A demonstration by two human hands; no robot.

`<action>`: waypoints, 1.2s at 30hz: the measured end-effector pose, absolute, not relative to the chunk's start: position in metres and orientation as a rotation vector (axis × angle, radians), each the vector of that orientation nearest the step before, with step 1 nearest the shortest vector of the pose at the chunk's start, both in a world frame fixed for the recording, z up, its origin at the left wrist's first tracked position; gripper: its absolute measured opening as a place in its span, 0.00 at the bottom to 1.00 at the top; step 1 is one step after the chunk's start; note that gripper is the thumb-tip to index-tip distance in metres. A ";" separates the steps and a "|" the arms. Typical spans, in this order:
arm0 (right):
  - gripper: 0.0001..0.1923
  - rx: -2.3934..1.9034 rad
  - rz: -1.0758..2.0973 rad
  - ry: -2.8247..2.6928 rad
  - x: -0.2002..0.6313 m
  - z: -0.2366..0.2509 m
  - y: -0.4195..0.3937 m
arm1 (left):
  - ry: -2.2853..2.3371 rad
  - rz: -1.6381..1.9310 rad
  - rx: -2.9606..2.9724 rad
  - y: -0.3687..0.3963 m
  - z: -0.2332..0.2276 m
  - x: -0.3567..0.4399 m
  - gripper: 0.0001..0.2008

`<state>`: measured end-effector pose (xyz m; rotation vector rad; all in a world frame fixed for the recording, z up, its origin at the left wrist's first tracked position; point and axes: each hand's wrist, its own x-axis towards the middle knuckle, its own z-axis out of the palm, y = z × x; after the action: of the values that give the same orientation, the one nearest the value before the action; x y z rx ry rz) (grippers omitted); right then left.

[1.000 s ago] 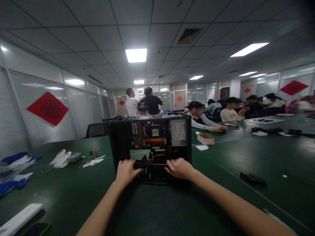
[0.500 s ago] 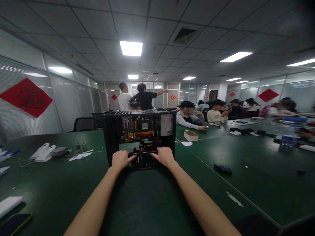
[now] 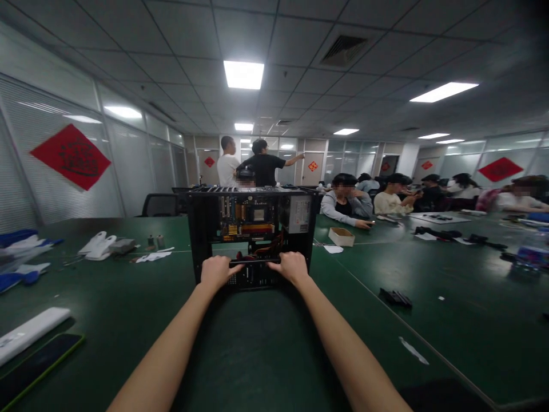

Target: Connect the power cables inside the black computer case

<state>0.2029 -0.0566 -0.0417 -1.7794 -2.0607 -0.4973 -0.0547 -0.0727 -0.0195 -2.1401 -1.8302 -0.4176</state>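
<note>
Both hands are curled over the same black horizontal bar (image 3: pixel 253 262) low in the open side of a black metal computer case (image 3: pixel 253 237): the left hand (image 3: pixel 218 270) grips the bar's left end with fingers wrapped over it, and the right hand (image 3: pixel 288 266) grips its right end the same way, knuckles up. Bare forearms run back from the wrists toward the camera. That case stands upright on the dark green table (image 3: pixel 240 349), straight ahead and well out at arm's reach, its open side facing the camera. Inside it a circuit board with yellow and orange slots (image 3: pixel 246 217) fills the upper left, a grey power supply box with a white label (image 3: pixel 299 213) sits at the upper right, and red cables (partly hidden by the bar) hang near the middle.

Left of the case lie white plastic pieces (image 3: pixel 99 245) and scraps of white paper (image 3: pixel 151 257); a flat white box (image 3: pixel 30 332) and a dark phone with a green edge (image 3: pixel 36 366) rest at the near left. To the right sit a small open cardboard box (image 3: pixel 341 236) and a black ribbed part (image 3: pixel 395 297). Other people sit along the far table edge, and two stand behind the case.
</note>
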 end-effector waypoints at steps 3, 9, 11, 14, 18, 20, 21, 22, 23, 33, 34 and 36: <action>0.34 -1.793 -0.501 -2.059 0.202 -0.041 -0.059 | -1.829 -0.418 -2.132 -0.071 -0.020 -0.056 0.40; 0.34 -1.768 -0.531 -2.030 0.199 -0.041 -0.063 | -1.843 -0.388 -2.140 -0.073 -0.017 -0.057 0.40; 0.35 -1.765 -0.536 -2.021 0.198 -0.041 -0.066 | -1.834 -0.379 -2.121 -0.076 -0.018 -0.058 0.41; 0.36 -1.729 -0.541 -2.053 0.198 -0.042 -0.072 | -1.812 -0.386 -2.083 -0.083 -0.020 -0.063 0.42; 0.37 -1.684 -0.560 -2.095 0.200 -0.045 -0.079 | -1.765 -0.406 -2.082 -0.091 -0.025 -0.069 0.41; 0.37 -1.691 -0.569 -2.085 0.200 -0.046 -0.081 | -1.753 -0.417 -2.079 -0.094 -0.025 -0.070 0.41; 0.37 -1.695 -0.569 -2.080 0.200 -0.046 -0.081 | -1.752 -0.422 -2.077 -0.095 -0.025 -0.070 0.41; 0.37 -1.695 -0.569 -2.075 0.200 -0.047 -0.081 | -1.749 -0.426 -2.079 -0.096 -0.024 -0.070 0.40; 0.36 -1.687 -0.572 -2.070 0.200 -0.047 -0.080 | -1.745 -0.431 -2.080 -0.097 -0.024 -0.069 0.40; 0.32 -1.607 -0.605 -2.035 0.202 -0.056 -0.078 | -1.667 -0.564 -2.017 -0.097 -0.034 -0.073 0.34; 0.32 -1.602 -0.611 -2.035 0.202 -0.055 -0.078 | -1.658 -0.591 -2.012 -0.096 -0.035 -0.074 0.33; 0.32 -1.584 -0.619 -2.037 0.202 -0.055 -0.079 | -1.639 -0.643 -2.003 -0.095 -0.038 -0.074 0.31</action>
<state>0.2017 -0.0791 -0.0552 -1.5836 -2.0371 -0.6192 -0.0744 -0.0949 -0.0380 -2.0032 -1.6394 -0.6431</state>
